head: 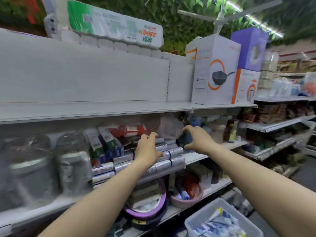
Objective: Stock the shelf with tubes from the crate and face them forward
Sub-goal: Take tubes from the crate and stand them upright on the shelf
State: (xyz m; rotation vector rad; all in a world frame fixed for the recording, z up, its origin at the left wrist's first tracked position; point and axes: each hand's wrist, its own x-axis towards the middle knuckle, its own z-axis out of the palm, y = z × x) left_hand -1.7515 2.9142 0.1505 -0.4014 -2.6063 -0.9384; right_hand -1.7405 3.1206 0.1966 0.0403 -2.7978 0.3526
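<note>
- Nearest to us, our two bare forearms are stretching from the bottom edge toward the far shelves.
- At the near right, a clear plastic crate [190, 221] is sitting low down, and loose blue-and-white tubes [222, 225] are lying in a heap inside it.
- Farther in, the middle shelf [194, 157] is carrying a stack of long silver-and-white tube boxes [171, 157], lying flat with their ends toward us.
- Our left hand [147, 149] is resting on top of that stack, with the fingers spread and lightly bent and the thumb pointing right. It is gripping nothing that we can see.
- Our right hand [198, 139] is hovering just right of the stack. Its fingers and thumb are standing apart in a wide curve around a dark blue packet [186, 140]. The blur is keeping us from telling whether they are touching it.
- To the left on the same shelf, two big jars [73, 166] in clear wrap are standing side by side.
- Behind the left hand, a red bottle [130, 130] is lying on its side.
- On the lower shelf, a purple-rimmed basin [162, 204] is leaning beside a pink bowl [187, 200].
- On the upper shelf at the far right, a white box showing a pan [215, 71] is standing upright.
- At the top left, a pack of paper rolls [106, 26] is lying across the highest ledge.
</note>
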